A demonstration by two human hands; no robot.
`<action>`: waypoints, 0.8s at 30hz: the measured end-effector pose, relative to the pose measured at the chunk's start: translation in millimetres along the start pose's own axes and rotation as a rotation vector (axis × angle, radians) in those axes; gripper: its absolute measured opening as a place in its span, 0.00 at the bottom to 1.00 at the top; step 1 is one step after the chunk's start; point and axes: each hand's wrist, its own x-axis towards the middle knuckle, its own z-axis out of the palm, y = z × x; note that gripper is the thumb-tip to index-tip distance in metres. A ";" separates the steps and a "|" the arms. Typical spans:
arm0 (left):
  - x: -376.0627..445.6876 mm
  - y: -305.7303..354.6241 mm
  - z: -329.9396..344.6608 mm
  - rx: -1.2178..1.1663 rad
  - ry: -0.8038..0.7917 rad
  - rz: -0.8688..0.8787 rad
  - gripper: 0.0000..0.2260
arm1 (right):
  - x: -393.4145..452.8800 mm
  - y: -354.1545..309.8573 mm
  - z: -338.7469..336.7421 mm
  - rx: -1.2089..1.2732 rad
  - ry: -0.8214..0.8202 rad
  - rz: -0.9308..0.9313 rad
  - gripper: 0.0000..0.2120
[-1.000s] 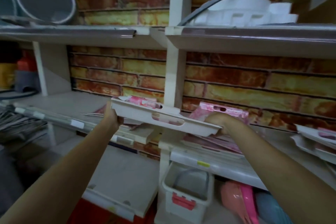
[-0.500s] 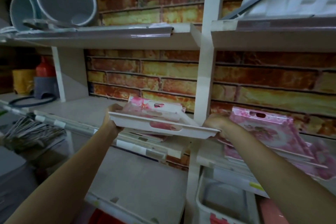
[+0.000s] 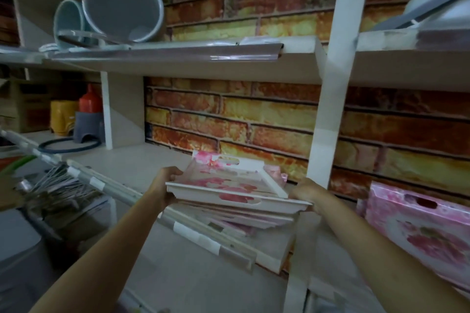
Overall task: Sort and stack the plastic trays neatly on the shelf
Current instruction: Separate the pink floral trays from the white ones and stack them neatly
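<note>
Hands first: the left hand (image 3: 165, 187) is curling round the left end of a white plastic tray (image 3: 229, 192) with a pink flower print, fingers hooked over its rim, and the right hand (image 3: 304, 192) is gripping the right end of the same tray, so both are clamped on it with the tray stretched between them. The tray is sitting roughly level on top of a stack of trays (image 3: 236, 216) lying on the middle shelf (image 3: 142, 162), close to its front edge and just left of the white upright post (image 3: 328, 109). A second white tray (image 3: 244, 166) is lying inside or just behind the held one, tilted, its handle slot facing the wall; I cannot tell whether the two are touching.

Right of the post, a pink marbled tray (image 3: 417, 226) is lying at a slant in the next bay. A long pale rail with white labels (image 3: 198, 232) is running along the shelf's front edge, below the stack. Behind everything, brick-pattern wallpaper (image 3: 229, 119) is covering the wall. On the upper shelf (image 3: 178, 63), two grey buckets (image 3: 122, 5) are lying on their sides, mouths toward the room. Far left on the middle shelf, a grey stool (image 3: 85, 126) is standing under a red object, beside a yellow one (image 3: 62, 117).
</note>
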 end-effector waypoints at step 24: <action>36.3 18.3 -24.5 0.326 0.098 -0.058 0.14 | 56.8 -13.5 50.4 -0.234 -0.112 -0.038 0.16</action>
